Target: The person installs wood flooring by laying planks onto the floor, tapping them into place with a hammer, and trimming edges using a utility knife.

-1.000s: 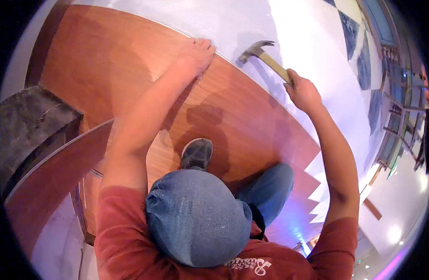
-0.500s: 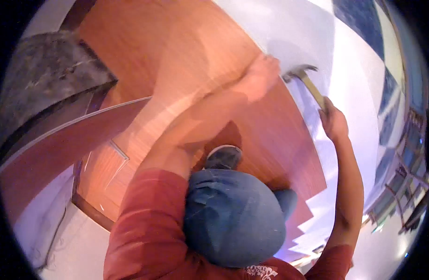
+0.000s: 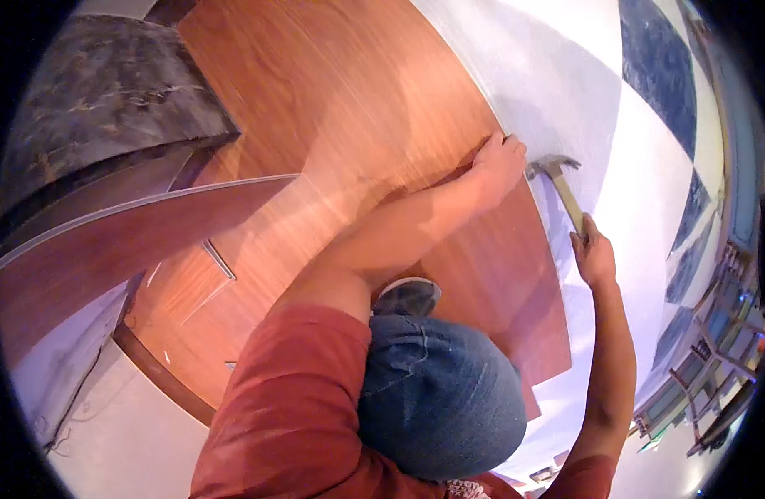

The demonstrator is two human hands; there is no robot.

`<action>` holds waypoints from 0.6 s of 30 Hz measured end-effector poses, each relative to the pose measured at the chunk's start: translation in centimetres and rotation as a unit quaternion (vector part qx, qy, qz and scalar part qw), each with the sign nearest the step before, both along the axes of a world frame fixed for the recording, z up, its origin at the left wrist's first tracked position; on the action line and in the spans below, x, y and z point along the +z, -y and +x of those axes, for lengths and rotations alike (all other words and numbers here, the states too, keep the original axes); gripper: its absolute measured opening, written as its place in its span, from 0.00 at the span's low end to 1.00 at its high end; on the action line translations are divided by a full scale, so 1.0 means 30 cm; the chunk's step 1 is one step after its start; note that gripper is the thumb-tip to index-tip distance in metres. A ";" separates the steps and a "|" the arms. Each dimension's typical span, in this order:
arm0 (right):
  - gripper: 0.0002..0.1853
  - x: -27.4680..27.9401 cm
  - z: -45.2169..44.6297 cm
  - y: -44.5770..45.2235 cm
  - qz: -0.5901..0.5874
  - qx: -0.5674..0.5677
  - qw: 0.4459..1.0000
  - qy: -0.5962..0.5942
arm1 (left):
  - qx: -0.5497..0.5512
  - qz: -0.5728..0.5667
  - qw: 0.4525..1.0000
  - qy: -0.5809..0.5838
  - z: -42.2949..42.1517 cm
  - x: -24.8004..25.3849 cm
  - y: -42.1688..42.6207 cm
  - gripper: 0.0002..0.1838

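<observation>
My right hand (image 3: pixel 597 256) is closed round the lower handle of a claw hammer (image 3: pixel 569 195). The hammer's head points up and left, with its face beside the edge of a reddish wood-grain board (image 3: pixel 515 249). At that same edge, a little above the hammer face, my left hand (image 3: pixel 500 170) rests with its fingers bent and bunched together. What those fingers pinch, if anything, is hidden from view. My left forearm reaches across the board. My knee in blue jeans (image 3: pixel 440 399) and a dark shoe (image 3: pixel 409 297) are below it.
A dark marble-look slab (image 3: pixel 108 108) juts in from the left, above a curved wood-grain panel (image 3: pixel 141 220). A metal handle (image 3: pixel 219 259) is on the wood surface. Beyond the board lies a white surface with blue patches (image 3: pixel 661 66). Chairs (image 3: pixel 698 382) stand at far right.
My left hand, blurred before, now shows sharply at the board's edge. The hammer remains in my right hand with its head close to that edge. The view has shifted slightly.
</observation>
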State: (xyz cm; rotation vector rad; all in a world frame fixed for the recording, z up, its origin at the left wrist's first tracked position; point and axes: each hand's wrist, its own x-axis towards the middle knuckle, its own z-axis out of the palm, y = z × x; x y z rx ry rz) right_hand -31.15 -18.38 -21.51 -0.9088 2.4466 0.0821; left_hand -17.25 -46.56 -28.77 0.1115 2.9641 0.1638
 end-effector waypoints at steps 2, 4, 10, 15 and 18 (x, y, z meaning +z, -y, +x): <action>0.29 0.009 -0.010 0.007 -0.016 0.016 1.000 0.001 | 0.000 0.000 1.000 0.007 0.006 0.025 0.013 0.18; 0.29 0.046 -0.006 0.052 0.016 0.010 1.000 -0.003 | -0.006 -0.001 1.000 0.006 0.008 0.010 0.012 0.19; 0.28 -0.013 -0.005 0.011 -0.003 -0.001 1.000 -0.009 | 0.013 0.014 1.000 -0.009 -0.001 -0.041 -0.002 0.19; 0.29 0.023 -0.010 0.037 0.007 -0.021 1.000 0.016 | 0.017 0.030 0.999 0.002 -0.004 -0.051 0.005 0.18; 0.29 -0.011 0.001 0.024 0.027 -0.006 1.000 0.011 | 0.012 0.040 0.999 0.008 -0.009 -0.037 0.011 0.18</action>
